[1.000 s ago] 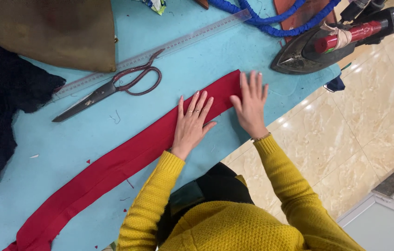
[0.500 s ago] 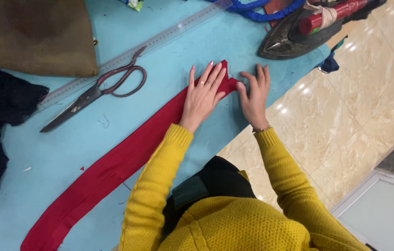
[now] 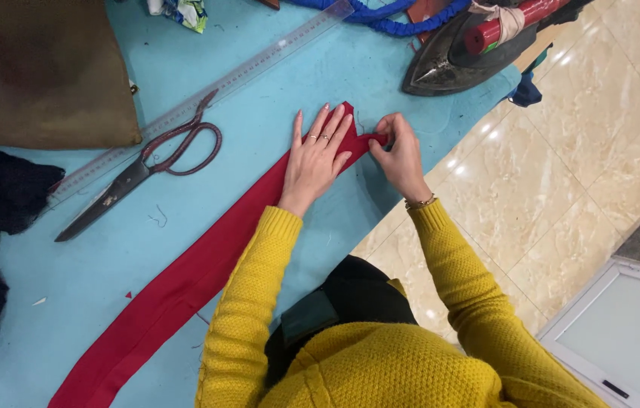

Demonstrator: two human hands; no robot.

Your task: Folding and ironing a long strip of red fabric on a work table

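We press our left hand (image 3: pixel 316 155) flat, fingers spread, on the red cloth strip (image 3: pixel 184 291) lying across the blue table (image 3: pixel 259 106). Our right hand (image 3: pixel 397 155) pinches the strip's upper end. Scissors (image 3: pixel 146 170) lie nearby.

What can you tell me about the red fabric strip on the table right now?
The red fabric strip is long, narrow and soft-looking, like a folded band of cloth. It lies flat on the light blue table cover, running diagonally from the lower left edge of the view up toward the iron. The left hand presses flat on its upper end, fingers spread. The right hand pinches the end corner. The yellow sleeve hides part of its edge.
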